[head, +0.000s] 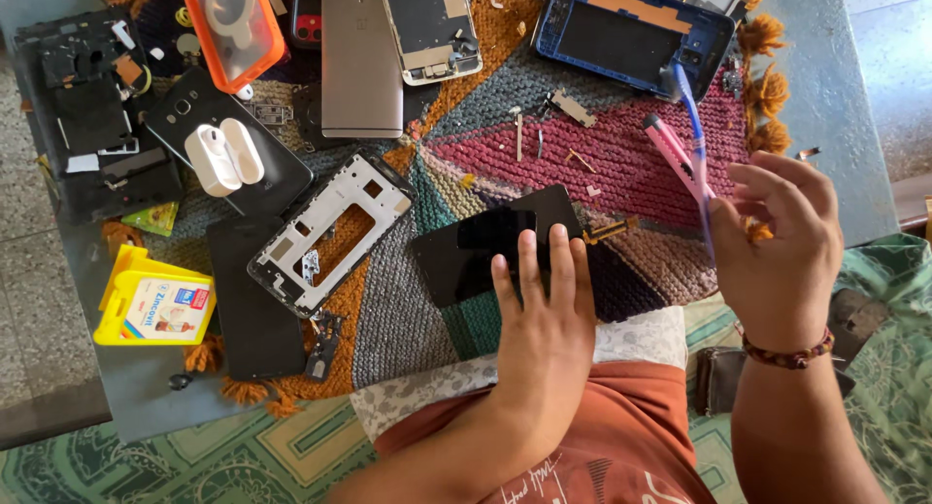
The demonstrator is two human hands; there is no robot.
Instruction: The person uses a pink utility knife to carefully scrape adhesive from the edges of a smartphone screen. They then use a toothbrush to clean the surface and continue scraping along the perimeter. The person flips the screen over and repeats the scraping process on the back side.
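The left hand (544, 305) lies flat, fingers spread, pressing on a glossy black phone screen panel (485, 247) that rests on a coarse knitted mat (621, 164) of many colours. The right hand (782, 237) pinches a thin translucent blue plastic strip (691, 116) between its fingertips, just beside a pink tool (670, 145). Nearby lie one white metal phone frame (330, 232), one blue phone housing (631, 28), one white earbud case (223, 154), one orange case (233, 23) and a yellow rectangular packet (155, 300) with a white label.
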